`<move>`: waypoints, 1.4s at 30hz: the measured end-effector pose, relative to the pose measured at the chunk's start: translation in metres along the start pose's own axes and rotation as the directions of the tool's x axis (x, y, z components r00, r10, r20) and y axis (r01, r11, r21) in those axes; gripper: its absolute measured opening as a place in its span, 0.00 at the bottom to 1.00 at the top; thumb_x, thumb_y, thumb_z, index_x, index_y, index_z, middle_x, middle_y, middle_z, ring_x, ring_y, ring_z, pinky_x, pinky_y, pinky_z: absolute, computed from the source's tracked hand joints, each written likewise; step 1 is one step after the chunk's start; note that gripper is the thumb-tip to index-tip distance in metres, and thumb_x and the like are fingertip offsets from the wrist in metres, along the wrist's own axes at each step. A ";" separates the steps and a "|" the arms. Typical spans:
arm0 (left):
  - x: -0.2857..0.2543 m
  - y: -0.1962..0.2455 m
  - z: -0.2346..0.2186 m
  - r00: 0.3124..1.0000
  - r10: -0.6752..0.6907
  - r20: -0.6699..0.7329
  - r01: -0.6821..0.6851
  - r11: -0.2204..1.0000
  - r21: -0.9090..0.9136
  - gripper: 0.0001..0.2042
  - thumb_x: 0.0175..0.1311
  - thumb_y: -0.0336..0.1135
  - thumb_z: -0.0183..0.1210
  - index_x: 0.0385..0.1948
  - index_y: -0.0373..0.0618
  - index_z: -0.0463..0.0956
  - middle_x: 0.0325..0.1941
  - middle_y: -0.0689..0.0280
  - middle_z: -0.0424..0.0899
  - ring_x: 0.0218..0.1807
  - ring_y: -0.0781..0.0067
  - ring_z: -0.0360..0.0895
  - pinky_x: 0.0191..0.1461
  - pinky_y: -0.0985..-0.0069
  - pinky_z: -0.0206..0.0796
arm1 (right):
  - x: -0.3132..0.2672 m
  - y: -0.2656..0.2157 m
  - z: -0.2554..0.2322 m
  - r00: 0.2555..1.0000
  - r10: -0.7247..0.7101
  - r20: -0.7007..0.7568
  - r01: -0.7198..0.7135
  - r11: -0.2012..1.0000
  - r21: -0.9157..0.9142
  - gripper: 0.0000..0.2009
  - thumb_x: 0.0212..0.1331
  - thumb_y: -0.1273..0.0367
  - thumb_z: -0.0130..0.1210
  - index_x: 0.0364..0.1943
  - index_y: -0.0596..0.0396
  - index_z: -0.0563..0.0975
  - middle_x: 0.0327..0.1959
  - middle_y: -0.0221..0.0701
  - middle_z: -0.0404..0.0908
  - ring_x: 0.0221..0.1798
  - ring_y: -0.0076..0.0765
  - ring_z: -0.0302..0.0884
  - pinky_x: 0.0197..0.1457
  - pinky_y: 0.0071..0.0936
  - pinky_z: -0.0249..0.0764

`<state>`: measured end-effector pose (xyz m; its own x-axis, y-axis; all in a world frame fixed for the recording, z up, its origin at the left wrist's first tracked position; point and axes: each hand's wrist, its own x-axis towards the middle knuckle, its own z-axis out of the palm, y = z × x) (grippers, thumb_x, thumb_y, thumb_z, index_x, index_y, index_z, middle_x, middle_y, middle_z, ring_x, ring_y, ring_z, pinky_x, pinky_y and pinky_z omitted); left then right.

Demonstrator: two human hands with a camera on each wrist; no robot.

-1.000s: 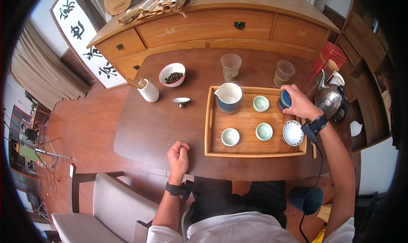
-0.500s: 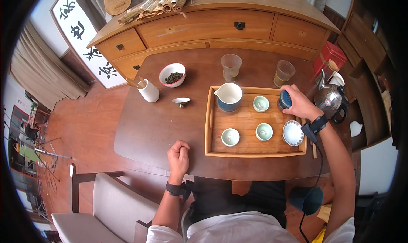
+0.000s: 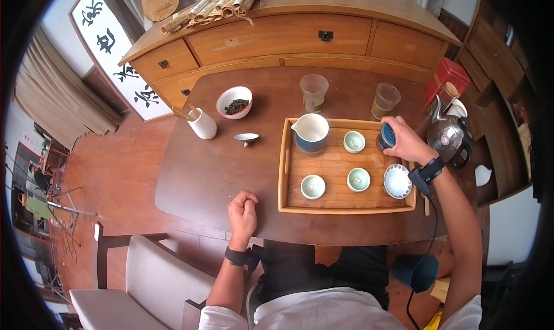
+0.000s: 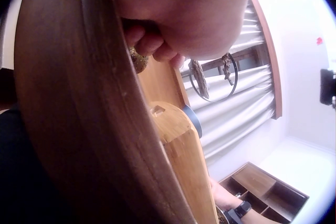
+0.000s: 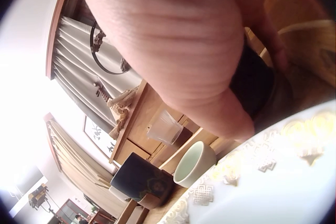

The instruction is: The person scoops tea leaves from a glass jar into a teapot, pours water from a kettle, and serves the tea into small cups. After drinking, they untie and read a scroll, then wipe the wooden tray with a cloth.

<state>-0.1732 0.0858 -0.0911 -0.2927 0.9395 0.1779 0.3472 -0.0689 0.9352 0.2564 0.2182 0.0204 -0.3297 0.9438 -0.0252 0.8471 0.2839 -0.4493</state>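
In the head view my right hand grips a small dark blue lidded jar at the tray's back right corner. Its dark side shows between thumb and fingers in the right wrist view. On the wooden tray stand a blue pitcher with a white inside, pale green teacups and a white patterned bowl, which lies just below my right wrist. My left hand rests by the table's front edge, fingers loosely curled, holding nothing.
Behind the tray stand two clear cups. A steel kettle is close to the right of my hand, with a red tin beyond. Leftward are a bowl of tea leaves, a white tool holder and a small footed dish.
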 end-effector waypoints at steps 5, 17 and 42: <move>0.000 -0.002 0.000 1.000 -0.007 -0.004 0.007 1.000 -0.003 0.09 0.58 0.21 0.46 0.23 0.39 0.76 0.15 0.70 0.69 0.20 0.82 0.65 0.25 0.79 0.57 | 0.000 0.002 0.000 1.000 0.004 0.003 -0.004 1.000 -0.009 0.35 0.41 0.72 0.69 0.58 0.54 0.65 0.51 0.48 0.68 0.56 0.58 0.70 0.61 0.40 0.70; -0.001 -0.014 -0.003 0.996 -0.074 0.042 0.078 0.992 -0.104 0.09 0.59 0.22 0.45 0.24 0.40 0.75 0.20 0.73 0.69 0.25 0.84 0.65 0.29 0.81 0.57 | 0.000 0.004 0.003 0.999 -0.033 -0.041 0.033 0.999 0.011 0.33 0.42 0.71 0.70 0.56 0.54 0.67 0.49 0.46 0.69 0.55 0.55 0.70 0.60 0.38 0.69; -0.001 -0.003 -0.003 1.000 -0.026 -0.002 0.026 0.997 -0.077 0.09 0.59 0.20 0.45 0.23 0.39 0.73 0.19 0.73 0.68 0.24 0.84 0.64 0.28 0.81 0.56 | 0.003 0.003 -0.002 0.998 0.056 0.000 -0.056 0.996 -0.069 0.35 0.43 0.70 0.70 0.58 0.54 0.66 0.50 0.47 0.68 0.54 0.53 0.70 0.61 0.36 0.68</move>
<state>-0.1767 0.0842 -0.0932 -0.3037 0.9402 0.1540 0.2695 -0.0703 0.9604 0.2591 0.2225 0.0209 -0.2819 0.9582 -0.0498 0.8908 0.2421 -0.3846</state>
